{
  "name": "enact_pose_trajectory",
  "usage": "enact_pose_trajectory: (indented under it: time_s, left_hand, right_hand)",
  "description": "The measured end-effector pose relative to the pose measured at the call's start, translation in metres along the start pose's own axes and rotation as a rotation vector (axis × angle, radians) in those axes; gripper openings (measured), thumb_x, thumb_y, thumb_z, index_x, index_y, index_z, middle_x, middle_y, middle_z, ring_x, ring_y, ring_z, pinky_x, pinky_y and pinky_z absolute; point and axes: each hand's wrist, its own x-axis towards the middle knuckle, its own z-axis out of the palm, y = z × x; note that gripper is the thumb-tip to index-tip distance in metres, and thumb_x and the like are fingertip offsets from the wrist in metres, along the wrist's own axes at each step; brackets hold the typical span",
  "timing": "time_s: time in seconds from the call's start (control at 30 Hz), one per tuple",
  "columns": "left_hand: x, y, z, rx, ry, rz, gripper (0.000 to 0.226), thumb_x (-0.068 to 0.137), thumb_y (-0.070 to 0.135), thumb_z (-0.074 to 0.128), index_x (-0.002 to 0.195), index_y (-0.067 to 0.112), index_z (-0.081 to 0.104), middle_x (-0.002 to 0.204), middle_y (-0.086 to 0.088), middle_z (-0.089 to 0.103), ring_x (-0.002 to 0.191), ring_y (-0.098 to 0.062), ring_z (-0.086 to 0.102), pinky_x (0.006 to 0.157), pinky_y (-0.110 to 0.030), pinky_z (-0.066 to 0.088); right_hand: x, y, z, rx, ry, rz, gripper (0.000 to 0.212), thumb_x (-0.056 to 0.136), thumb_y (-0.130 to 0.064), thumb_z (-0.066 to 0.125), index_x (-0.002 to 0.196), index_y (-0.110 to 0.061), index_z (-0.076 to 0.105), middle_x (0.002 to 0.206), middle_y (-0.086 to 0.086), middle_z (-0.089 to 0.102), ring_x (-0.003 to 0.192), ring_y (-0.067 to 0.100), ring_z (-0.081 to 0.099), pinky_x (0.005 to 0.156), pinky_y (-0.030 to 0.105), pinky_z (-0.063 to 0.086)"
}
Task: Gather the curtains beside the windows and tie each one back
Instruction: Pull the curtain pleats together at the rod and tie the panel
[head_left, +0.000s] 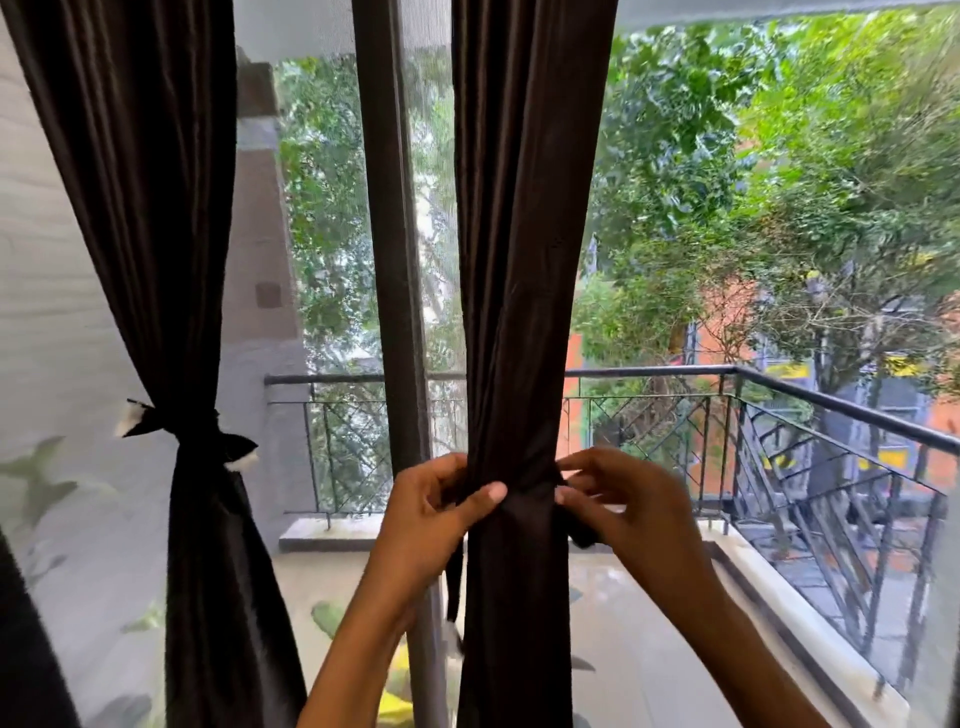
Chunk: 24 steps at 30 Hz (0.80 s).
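Fingertips of the left hand (441, 499) are hidden behind the gathered curtain (519, 312). The tie-back (527, 506) passes from sight behind it. By the right hand (623, 499), its end (582, 535) is indistinct. Both curtain ends are cropped.

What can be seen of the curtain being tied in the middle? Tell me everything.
The middle curtain is dark brown, smooth and slightly shiny, hanging upright in long vertical folds beside the dark window frame. It is gathered narrow at the level of the hands, where a matching dark tie band wraps it. The left hand pinches the band's left side with the thumb across the front; the right hand holds the band's other end. A loose strip hangs down at left.
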Motion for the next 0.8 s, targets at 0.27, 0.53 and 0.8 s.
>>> enact_pose_trajectory:
  time_s: [0.27,0.53,0.8]
  left_hand:
    - [-0.011,-0.004,0.04,0.457,0.542,0.274,0.04,0.071,0.007,0.079,0.084,0.025,0.046,0.072,0.012,0.053,0.062,0.0,0.052,0.058,-0.019,0.041]
    - [-0.025,-0.011,0.047,0.626,0.357,0.537,0.026,0.082,0.001,0.068,0.104,0.013,0.065,0.099,-0.003,0.05,0.083,-0.007,0.053,0.073,-0.025,0.05]
    - [-0.005,-0.005,0.03,0.231,0.323,0.195,0.008,0.08,0.029,0.073,0.074,0.023,0.073,0.083,-0.007,0.066,0.078,-0.02,0.068,0.074,-0.047,0.056]
  right_hand:
    - [0.01,-0.036,-0.019,0.473,-0.083,0.462,0.02,0.072,-0.002,0.077,0.072,-0.005,0.058,0.048,0.0,0.058,0.042,0.006,0.055,0.043,0.017,0.046]
    - [0.004,-0.048,0.003,0.63,0.125,0.521,0.015,0.072,-0.005,0.078,0.07,-0.004,0.063,0.046,-0.007,0.06,0.038,-0.001,0.051,0.04,0.009,0.037]
    - [-0.007,-0.04,0.006,0.327,0.11,0.274,0.023,0.08,-0.029,0.072,0.079,-0.007,0.065,0.065,-0.005,0.071,0.052,-0.004,0.06,0.052,0.016,0.048]
